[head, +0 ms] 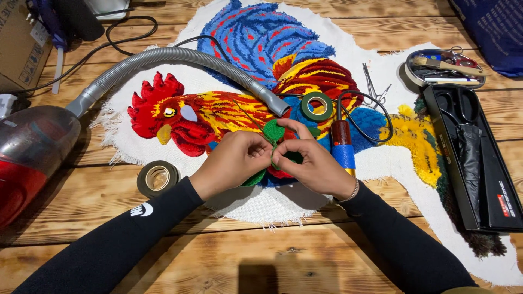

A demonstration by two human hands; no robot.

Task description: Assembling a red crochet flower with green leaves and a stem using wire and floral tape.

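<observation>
Presently, both hands, left hand [235, 160] and right hand [311, 163], pinch a small green tufted piece [274, 131]: soft, light, floppy, best gripped at its edges.

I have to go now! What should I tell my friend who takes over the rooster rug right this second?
Left hand and right hand: both pinch a small green tufted piece over the rooster rug, at its middle.
Around them: grey vacuum hose lies across the rug, green tape roll and a red-and-blue handled tool sit just right of the hands, a second tape roll left on the wooden table.
Done: rooster looks fully coloured.
Left: cannot tell whether the green piece is fixed yet.
</observation>
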